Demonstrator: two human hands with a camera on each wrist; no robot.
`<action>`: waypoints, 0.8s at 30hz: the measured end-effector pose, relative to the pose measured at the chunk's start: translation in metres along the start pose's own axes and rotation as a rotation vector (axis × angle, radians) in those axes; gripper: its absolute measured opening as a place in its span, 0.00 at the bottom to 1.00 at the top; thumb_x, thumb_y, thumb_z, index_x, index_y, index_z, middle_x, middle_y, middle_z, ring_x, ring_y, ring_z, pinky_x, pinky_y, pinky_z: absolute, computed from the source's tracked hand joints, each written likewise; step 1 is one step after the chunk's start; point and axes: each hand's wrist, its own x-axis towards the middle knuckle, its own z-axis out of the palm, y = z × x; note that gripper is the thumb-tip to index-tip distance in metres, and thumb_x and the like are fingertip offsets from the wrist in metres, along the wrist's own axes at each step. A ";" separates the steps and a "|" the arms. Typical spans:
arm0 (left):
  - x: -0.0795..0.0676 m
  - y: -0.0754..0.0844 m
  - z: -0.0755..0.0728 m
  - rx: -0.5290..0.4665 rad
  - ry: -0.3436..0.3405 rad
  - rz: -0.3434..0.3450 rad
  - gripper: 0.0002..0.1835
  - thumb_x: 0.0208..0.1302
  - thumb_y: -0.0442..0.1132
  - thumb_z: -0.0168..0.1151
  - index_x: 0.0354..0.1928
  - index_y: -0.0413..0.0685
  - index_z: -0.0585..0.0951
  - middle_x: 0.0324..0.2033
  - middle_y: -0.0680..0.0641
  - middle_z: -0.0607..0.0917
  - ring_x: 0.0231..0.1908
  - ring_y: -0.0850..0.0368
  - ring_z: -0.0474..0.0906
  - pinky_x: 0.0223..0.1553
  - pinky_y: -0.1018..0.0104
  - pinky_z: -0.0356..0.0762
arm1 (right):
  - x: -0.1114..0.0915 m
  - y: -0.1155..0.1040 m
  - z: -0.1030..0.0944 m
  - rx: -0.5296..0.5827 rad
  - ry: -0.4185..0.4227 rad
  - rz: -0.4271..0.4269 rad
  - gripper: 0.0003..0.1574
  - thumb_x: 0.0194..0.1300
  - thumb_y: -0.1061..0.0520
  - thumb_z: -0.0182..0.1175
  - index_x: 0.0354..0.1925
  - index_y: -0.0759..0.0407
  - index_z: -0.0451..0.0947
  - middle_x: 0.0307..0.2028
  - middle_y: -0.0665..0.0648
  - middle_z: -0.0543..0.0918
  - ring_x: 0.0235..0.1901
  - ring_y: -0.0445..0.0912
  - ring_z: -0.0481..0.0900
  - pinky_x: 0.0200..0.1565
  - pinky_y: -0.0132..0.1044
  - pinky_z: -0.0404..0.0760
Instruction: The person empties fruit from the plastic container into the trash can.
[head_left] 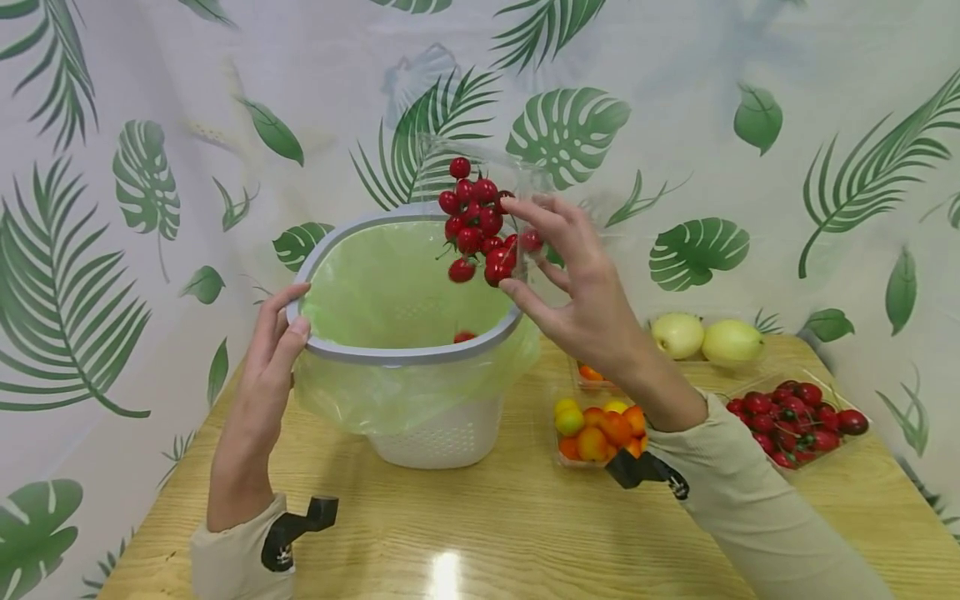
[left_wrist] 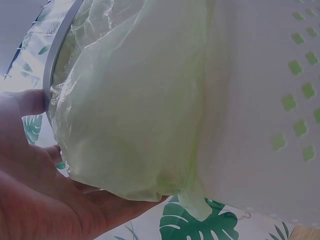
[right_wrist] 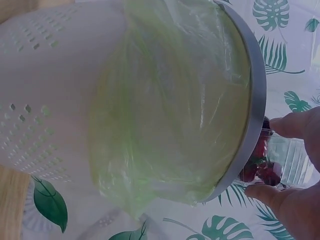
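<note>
My left hand [head_left: 262, 358] grips the grey rim [head_left: 296, 317] of a white perforated bin [head_left: 435, 437] at its left side, thumb on the outside. A thin green bag [head_left: 412, 392] lines the bin and folds down over its outside. Above the right part of the opening, my right hand [head_left: 581, 292] holds a clear plastic box [head_left: 543, 177] tilted toward the bin. Small red fruits with thin stems [head_left: 471, 240] are bunched at the box, over the opening. One red fruit [head_left: 465, 337] shows inside the bin. In the right wrist view, fingers and thumb pinch the box [right_wrist: 292, 157].
Right of the bin stands a clear box of small orange and yellow fruits [head_left: 592, 442], with another orange-fruit box [head_left: 588, 373] behind it. Two pale yellow-green fruits [head_left: 705, 340] sit farther back. A box of dark red fruits [head_left: 795, 421] is at the wooden table's [head_left: 510, 533] right.
</note>
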 end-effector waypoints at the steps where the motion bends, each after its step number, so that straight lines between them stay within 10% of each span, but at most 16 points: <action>1: 0.000 0.000 0.000 -0.001 0.001 0.000 0.27 0.80 0.51 0.45 0.77 0.61 0.61 0.77 0.49 0.58 0.72 0.44 0.56 0.61 0.23 0.51 | 0.000 0.000 0.000 -0.005 -0.001 -0.003 0.45 0.64 0.68 0.70 0.74 0.48 0.67 0.71 0.58 0.62 0.66 0.51 0.69 0.55 0.57 0.78; 24: 0.000 -0.001 0.000 -0.005 0.001 0.006 0.27 0.80 0.51 0.45 0.77 0.60 0.62 0.76 0.48 0.59 0.72 0.44 0.57 0.62 0.22 0.49 | 0.000 -0.007 0.000 -0.035 0.004 -0.064 0.42 0.63 0.68 0.71 0.71 0.50 0.70 0.74 0.56 0.60 0.73 0.51 0.60 0.58 0.61 0.74</action>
